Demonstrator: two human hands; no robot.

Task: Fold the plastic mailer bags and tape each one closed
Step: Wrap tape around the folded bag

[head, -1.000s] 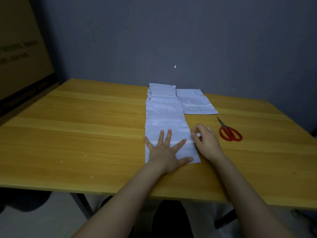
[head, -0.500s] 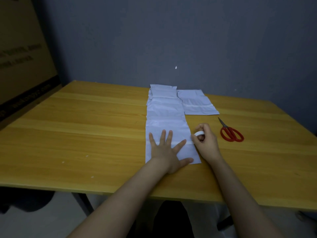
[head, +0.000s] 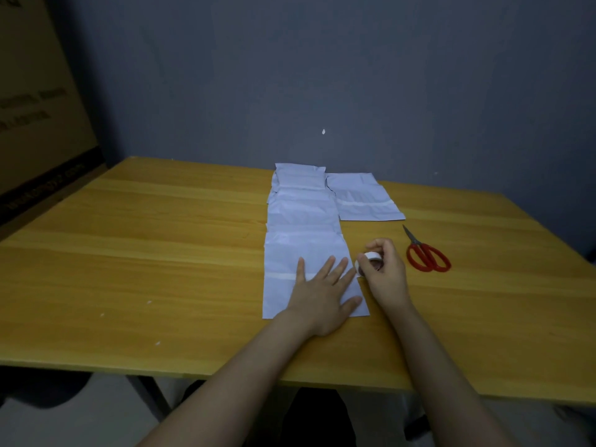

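A folded white mailer bag [head: 283, 253] lies nearest me on the wooden table [head: 161, 253], with a strip of white tape [head: 280, 276] running across it. My left hand [head: 322, 291] lies flat on the bag with fingers spread, pressing it down over the tape. My right hand [head: 383, 272] grips a small white tape roll [head: 371, 257] just off the bag's right edge. Further folded white bags [head: 301, 201] lie in a row behind the near one. Another folded bag [head: 362, 200] sits to their right.
Red-handled scissors [head: 425, 254] lie on the table right of my right hand, blades pointing away. A large cardboard box [head: 35, 108] stands at the left beyond the table. A grey wall backs the table. My legs show under the near edge.
My right hand has lifted and tilted the tape roll slightly at the bag's right edge, so the roll shows more. My left hand stays flat on the bag.
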